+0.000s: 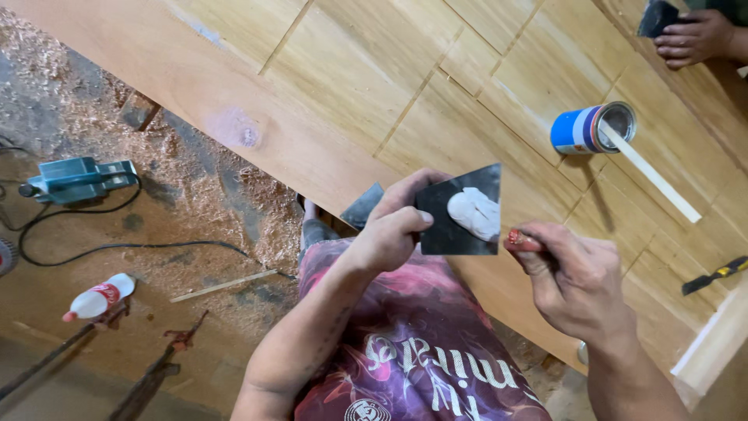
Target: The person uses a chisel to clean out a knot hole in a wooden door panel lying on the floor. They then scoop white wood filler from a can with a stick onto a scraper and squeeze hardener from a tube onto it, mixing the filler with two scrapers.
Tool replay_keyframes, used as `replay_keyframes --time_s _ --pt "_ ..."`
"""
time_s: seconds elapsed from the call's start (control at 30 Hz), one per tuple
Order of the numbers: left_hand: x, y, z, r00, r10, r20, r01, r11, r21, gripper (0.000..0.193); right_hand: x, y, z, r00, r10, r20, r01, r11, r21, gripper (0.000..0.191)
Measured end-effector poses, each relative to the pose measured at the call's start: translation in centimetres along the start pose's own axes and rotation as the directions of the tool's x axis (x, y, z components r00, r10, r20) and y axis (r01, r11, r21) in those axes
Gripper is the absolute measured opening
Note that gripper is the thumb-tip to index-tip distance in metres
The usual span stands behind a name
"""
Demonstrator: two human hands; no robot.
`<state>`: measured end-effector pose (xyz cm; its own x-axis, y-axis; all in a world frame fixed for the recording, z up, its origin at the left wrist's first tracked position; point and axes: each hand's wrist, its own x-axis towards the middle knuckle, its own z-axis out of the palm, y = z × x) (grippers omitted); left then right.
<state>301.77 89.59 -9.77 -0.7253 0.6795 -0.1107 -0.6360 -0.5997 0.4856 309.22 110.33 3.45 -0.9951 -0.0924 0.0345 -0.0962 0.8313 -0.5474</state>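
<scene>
Tin (584, 129) on panel (351, 86); planer (76, 178), bottle (97, 297) on floor (195, 210) left.

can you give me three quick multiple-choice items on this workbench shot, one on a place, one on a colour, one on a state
1. Where does the white putty sit?
A. on the dark blade held in the left hand
B. inside the can
C. on the floor

2. What colour is the outside of the can?
A. green
B. blue with a white band
C. yellow

3. How is the can lying?
A. upright, lid on
B. upside down
C. on its side, open, with a stick in its mouth

Answers:
1. A, the lump rests on the dark blade that the left hand pinches.
2. B, its wall shows blue and white.
3. C, its open mouth faces sideways and a pale stick comes out of it.
</scene>
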Motion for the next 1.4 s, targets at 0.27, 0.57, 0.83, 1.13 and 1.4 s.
replay_keyframes --time_s 0.27,0.57,0.83,1.13,1.4 --pt "-0.2 2.0 3.7 0.991 0.133 -0.006 -0.119 0.908 0.401 0.051 2.0 -4.1 -4.3 0.992 -0.038 0.121 0.075 0.944 -0.321 0.014" --pt "-1.7 3.8 6.6 0.969 0.245 0.045 -0.217 0.741 0.635 0.047 4.2 -6.9 -5.7 0.972 0.009 0.233 0.128 0.813 -0.568 0.010" --pt "-2.2 4.1 7.2 0.950 0.304 0.064 -0.265 0.683 0.681 0.045 4.9 -7.7 -5.8 0.958 -0.064 0.279 0.226 0.767 -0.601 0.006" --pt "-2.5 4.2 7.4 0.947 0.317 0.058 -0.269 0.677 0.686 0.045 4.9 -7.6 -6.1 0.948 -0.060 0.312 0.248 0.754 -0.608 0.008" --pt "-2.8 4.1 7.5 0.943 0.326 0.064 -0.283 0.687 0.669 0.045 4.9 -7.6 -6.0 0.949 -0.066 0.310 0.242 0.780 -0.576 0.009"
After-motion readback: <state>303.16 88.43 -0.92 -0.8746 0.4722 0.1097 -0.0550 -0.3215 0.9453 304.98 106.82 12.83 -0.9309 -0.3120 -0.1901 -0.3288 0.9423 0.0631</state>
